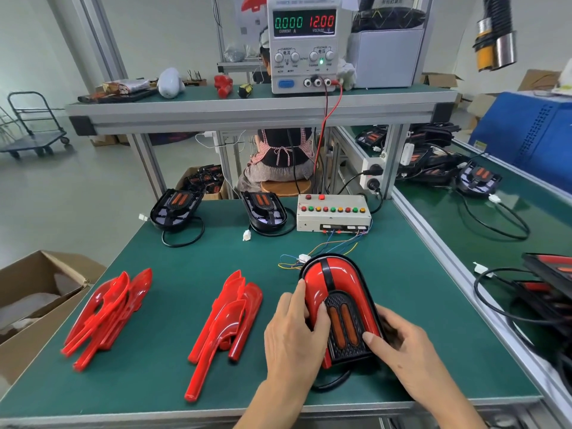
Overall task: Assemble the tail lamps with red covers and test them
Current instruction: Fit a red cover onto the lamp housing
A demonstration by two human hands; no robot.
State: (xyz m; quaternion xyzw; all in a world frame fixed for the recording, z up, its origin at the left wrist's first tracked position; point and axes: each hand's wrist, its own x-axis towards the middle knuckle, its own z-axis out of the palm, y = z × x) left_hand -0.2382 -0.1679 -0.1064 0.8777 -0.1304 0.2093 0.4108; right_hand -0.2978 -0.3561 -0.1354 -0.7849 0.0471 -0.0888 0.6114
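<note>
A tail lamp (335,283) with both red covers on it lies on the green mat, right of centre near me. My left hand (294,332) presses on its left red cover with thumb and fingers. My right hand (402,348) grips its right edge, thumb on the red cover. Two piles of loose red covers lie to the left, one pile (106,314) far left, the other pile (226,323) in the middle. Two bare black lamps (176,209) (263,212) sit at the back of the mat. A white test box (332,213) with coloured buttons has thin wires running toward the held lamp.
The power supply (305,41) on the upper shelf reads 0.000 A and 12.00 V. An open cardboard box (34,301) stands at the left. More black lamps and cables (476,178) lie on the right-hand bench. A person sits beyond the bench, back turned.
</note>
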